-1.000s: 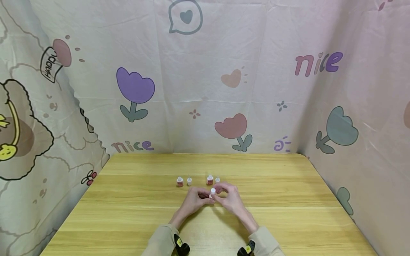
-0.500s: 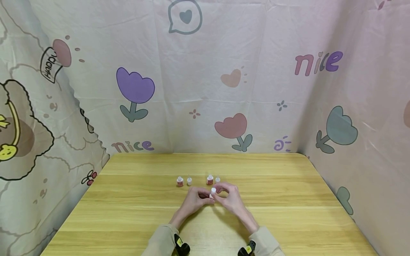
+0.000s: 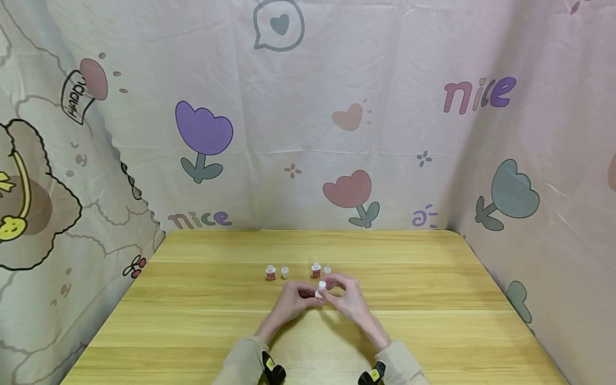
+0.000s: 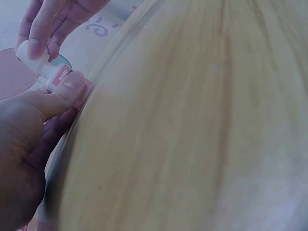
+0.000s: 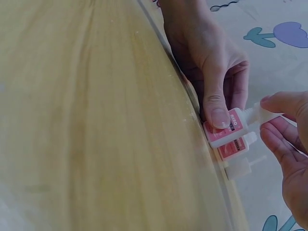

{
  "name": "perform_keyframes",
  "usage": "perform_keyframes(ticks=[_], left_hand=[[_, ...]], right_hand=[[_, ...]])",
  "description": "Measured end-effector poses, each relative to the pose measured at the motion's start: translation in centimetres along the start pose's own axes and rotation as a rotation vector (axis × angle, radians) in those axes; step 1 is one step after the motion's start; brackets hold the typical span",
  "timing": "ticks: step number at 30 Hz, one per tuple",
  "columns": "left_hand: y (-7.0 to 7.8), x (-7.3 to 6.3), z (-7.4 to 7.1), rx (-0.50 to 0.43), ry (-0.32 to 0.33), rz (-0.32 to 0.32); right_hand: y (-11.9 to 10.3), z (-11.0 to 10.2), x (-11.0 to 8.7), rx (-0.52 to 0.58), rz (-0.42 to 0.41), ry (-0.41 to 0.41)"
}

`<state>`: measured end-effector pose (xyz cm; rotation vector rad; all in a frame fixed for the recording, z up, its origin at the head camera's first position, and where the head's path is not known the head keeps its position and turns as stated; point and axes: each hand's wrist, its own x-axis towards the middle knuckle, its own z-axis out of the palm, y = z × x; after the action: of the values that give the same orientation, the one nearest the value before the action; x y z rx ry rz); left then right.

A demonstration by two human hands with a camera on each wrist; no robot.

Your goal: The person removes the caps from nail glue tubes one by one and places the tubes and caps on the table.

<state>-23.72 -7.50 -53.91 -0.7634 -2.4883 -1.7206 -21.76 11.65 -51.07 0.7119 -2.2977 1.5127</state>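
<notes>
A small white bottle (image 5: 230, 129) with a pink-red label is held between both hands. My left hand (image 3: 294, 298) grips its body, the thumb lying across the label. At the top, my right hand (image 3: 350, 300) pinches the white cap (image 4: 32, 57) between thumb and fingers. A pale, narrow neck shows between cap and shoulder in the left wrist view. Just beyond the hands, a second red-labelled bottle (image 3: 315, 270) stands upright beside a loose white cap (image 5: 239, 168) with a thin pin pointing up.
Farther left on the wooden table (image 3: 202, 299) stand another red-labelled bottle (image 3: 271, 274) and its neighbouring loose cap (image 3: 285, 272). A printed cloth (image 3: 289, 107) hangs behind the table's back edge.
The white cap has risen very slightly and shifted a little right with the right fingers. The left hand and the standing bottles look the same.
</notes>
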Motion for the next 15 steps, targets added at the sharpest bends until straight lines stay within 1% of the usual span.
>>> perform_keyframes(ticks=[6, 15], left_hand=[[-0.16, 0.03, -0.01, -0.003, -0.005, 0.006], [-0.15, 0.01, -0.04, -0.008, -0.009, 0.006]], right_hand=[[0.06, 0.05, 0.09, 0.013, -0.038, 0.031], [-0.32, 0.02, 0.22, 0.025, -0.033, 0.040]])
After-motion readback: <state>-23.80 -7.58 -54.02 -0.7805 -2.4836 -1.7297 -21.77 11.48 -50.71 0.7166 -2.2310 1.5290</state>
